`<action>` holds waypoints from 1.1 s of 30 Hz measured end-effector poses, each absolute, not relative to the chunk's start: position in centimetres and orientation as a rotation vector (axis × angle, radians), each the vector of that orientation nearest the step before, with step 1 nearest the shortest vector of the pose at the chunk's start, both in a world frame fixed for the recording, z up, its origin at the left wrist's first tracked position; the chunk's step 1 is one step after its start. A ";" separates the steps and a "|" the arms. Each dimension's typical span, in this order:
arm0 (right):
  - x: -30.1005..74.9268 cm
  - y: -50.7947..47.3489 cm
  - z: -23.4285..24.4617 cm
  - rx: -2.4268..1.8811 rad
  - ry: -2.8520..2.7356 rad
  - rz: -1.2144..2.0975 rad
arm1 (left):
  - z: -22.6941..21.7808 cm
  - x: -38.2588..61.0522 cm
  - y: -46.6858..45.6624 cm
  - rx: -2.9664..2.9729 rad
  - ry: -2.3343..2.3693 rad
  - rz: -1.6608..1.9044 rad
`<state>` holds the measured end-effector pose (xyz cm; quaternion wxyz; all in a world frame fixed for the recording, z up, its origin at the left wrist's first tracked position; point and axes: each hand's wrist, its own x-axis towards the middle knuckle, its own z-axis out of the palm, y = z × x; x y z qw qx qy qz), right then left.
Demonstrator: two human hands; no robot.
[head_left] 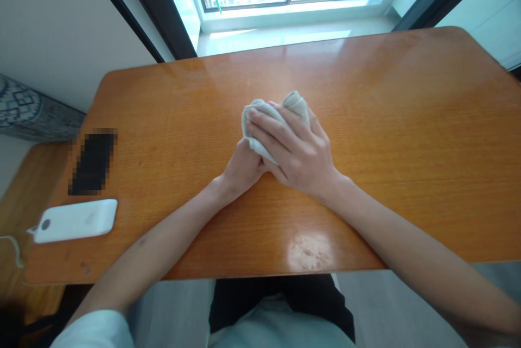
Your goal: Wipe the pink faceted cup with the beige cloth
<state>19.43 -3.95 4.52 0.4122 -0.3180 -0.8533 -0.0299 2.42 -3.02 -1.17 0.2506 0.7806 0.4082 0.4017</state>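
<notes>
A bunched pale grey cloth [293, 102] sits near the middle of the orange wooden table [407, 136]. My right hand [297, 150] lies over the cloth with its fingers curled round it. My left hand [242, 166] is tucked under the right one, closed against the cloth's near side; most of its fingers are hidden. Only the top and left edge of the cloth show past my fingers.
A white flat device [77, 220] with a cable lies near the table's front left corner. A dark pixelated object [93, 162] lies just behind it. A window sill [285, 30] runs behind the table's far edge. A patterned cushion [28, 109] is at far left.
</notes>
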 end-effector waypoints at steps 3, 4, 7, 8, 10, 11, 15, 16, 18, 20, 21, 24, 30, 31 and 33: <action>20.4 -3.2 5.0 -0.852 -2.038 -0.003 | -0.5 2.6 -2.3 2.112 1.144 1.131; 20.7 -2.9 5.2 -0.882 -1.992 0.048 | -0.3 2.6 -2.3 2.099 1.160 1.159; 21.4 -2.2 5.4 -1.019 -1.803 0.270 | 0.0 2.6 -2.5 2.112 1.177 1.201; 21.6 -2.0 5.3 -1.052 -1.735 0.372 | 0.0 2.6 -2.6 2.116 1.181 1.213; 22.1 -1.5 4.6 -1.079 -1.627 0.575 | 0.0 2.6 -2.7 2.121 1.175 1.230; 22.3 -1.3 4.3 -1.083 -1.587 0.654 | 0.0 2.6 -2.8 2.123 1.170 1.234; 22.6 -0.9 3.0 -1.081 -1.498 0.796 | 0.0 2.6 -2.7 2.131 1.182 1.240; 22.6 -1.0 3.0 -1.078 -1.488 0.807 | 0.0 2.6 -2.7 2.135 1.186 1.242; 22.4 -1.3 3.1 -1.067 -1.483 0.790 | 0.1 2.6 -2.7 2.145 1.185 1.245; 22.2 -1.9 3.5 -1.017 -1.544 0.669 | 0.1 2.5 -2.7 2.146 1.179 1.243; 22.0 -2.3 3.8 -0.964 -1.614 0.569 | 0.1 2.5 -2.7 2.140 1.176 1.239; 21.6 -3.4 4.5 -0.801 -1.896 0.268 | -0.2 2.3 -2.6 2.123 1.136 1.207; 21.0 -3.7 5.0 -0.958 -1.947 0.252 | -0.2 2.4 -2.6 2.081 1.189 1.202; 21.0 -3.5 5.1 -0.976 -1.900 0.292 | 0.0 2.5 -2.7 2.070 1.211 1.208; 20.9 -3.1 5.1 -0.994 -1.830 0.375 | 0.2 2.6 -2.8 2.074 1.245 1.218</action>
